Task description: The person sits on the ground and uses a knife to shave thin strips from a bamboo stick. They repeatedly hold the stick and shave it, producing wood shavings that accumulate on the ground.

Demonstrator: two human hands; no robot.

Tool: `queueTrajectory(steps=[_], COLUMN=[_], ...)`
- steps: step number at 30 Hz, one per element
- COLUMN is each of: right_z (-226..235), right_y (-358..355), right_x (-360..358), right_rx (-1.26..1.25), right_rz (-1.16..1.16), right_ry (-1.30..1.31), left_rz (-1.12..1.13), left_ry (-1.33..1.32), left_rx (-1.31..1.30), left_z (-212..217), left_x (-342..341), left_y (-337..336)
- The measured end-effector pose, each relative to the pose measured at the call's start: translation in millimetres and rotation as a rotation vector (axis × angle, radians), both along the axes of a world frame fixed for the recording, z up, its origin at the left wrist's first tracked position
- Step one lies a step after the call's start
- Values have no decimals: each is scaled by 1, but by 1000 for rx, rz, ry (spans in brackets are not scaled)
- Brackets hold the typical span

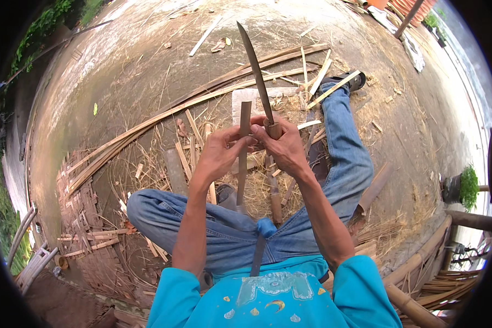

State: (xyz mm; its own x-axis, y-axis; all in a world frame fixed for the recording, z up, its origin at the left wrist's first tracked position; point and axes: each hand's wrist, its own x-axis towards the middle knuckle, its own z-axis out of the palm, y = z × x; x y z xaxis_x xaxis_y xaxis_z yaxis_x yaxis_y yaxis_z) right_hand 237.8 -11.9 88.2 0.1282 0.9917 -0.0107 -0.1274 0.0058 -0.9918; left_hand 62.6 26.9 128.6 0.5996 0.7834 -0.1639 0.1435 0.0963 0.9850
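My left hand (220, 154) is closed around a flat, narrow bamboo strip (242, 172) that stands nearly upright in front of me. In my right hand (286, 147) is a long-bladed knife (255, 68), gripped by its wooden handle. The blade points up and away, leaning slightly left. Both hands meet at the strip, and my right thumb lies close to it, beside the left fingertips. Between my legs, a tool with a wooden handle (275, 205) lies on the ground; its other end is hard to make out among the shavings.
Long bamboo strips (188, 101) run across the ground on the far left. Short offcuts and shavings surround my legs. A pale slab (250, 97) lies ahead of my hands. Several slats (333, 87) lie by my right foot. Bamboo poles (418, 257) stand at the lower right.
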Motion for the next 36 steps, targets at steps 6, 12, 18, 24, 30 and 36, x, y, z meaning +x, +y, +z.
queueTrajectory(steps=[6,12,18,24,30,36], right_z=[-14,-129,-112,-106,-76,-130], right_y=[-34,-112,-110,-96,-93,-101], right_x=[-12,-60,-87,-99,-114,-54], right_rx=[-403,-432,-424,-305,-210,-526], right_rz=[66,37,144,90,134,122], right_ry=[-158,-521,-358,-331,-328,-446], left_rz=[730,1046,999,943,978,943], left_ry=[-57,-170,50,158,124,113], left_rx=[154,74,218,373,240,233], left_z=[-79,-101,-95,-102,-101,-94], left_x=[-53,-55,-43,-44,-54,-51], left_y=[1,-24,-41,-41,-36,-39])
